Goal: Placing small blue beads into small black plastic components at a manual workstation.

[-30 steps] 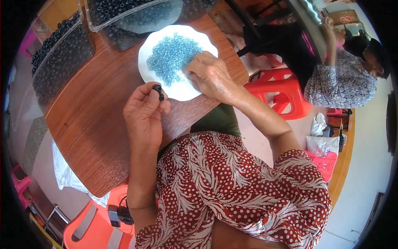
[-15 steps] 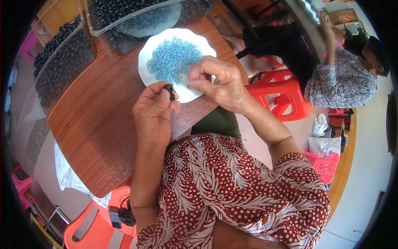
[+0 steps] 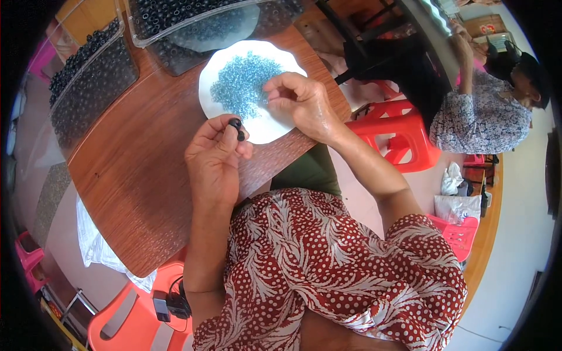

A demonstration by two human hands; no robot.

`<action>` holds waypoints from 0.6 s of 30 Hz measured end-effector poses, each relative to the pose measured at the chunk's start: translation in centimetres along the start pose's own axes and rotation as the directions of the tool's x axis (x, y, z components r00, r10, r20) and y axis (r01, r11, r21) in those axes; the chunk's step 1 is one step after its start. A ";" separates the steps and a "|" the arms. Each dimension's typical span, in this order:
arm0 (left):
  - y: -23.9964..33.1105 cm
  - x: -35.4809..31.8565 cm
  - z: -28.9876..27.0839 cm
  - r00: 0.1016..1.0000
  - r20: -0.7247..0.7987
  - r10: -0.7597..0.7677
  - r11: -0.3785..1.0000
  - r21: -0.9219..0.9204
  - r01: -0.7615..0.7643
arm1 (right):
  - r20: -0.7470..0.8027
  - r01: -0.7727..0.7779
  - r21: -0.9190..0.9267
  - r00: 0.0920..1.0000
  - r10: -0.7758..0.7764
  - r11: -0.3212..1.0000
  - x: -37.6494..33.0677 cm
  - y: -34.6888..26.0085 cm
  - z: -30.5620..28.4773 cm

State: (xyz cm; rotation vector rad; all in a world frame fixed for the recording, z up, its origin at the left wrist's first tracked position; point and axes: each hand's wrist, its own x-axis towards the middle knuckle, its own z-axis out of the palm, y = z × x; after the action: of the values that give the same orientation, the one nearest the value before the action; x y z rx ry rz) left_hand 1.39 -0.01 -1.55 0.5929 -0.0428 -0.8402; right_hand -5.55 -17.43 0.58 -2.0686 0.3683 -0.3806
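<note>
My left hand (image 3: 213, 155) is closed above the table's edge, pinching small black ring-shaped pieces (image 3: 236, 124) between thumb and fingers. My right hand (image 3: 307, 108) hovers over the right side of a white scalloped plate (image 3: 209, 79). Its thumb and fingertips come together in a pinch, and whatever they may hold is too small to make out. A heap of tiny clear-blue ring-like pieces (image 3: 240, 82) spreads over the plate. Both hands are apart from each other.
Two clear plastic bins, one at the far left (image 3: 96, 88) and one at the far middle (image 3: 202, 26), contain many black rings. The brown wooden table (image 3: 134, 175) has a curved edge. A red stool (image 3: 404, 137) stands right of it; another person (image 3: 480, 111) sits beyond.
My right hand has moved slightly away from my left hand, up and further over the plate. My left hand keeps its pinch on the black pieces, almost in place.
</note>
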 end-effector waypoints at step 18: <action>0.6 0.0 -0.2 0.999 -0.034 0.000 1.000 0.006 0.000 | 0.105 0.285 -0.385 0.958 -0.266 0.878 0.1 0.6 -0.2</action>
State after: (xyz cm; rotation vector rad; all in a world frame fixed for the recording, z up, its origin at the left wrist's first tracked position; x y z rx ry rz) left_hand 1.89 0.40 -1.46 0.6126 -0.0146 -0.8297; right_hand -5.65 -17.90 0.20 -2.5380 0.1222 -0.4529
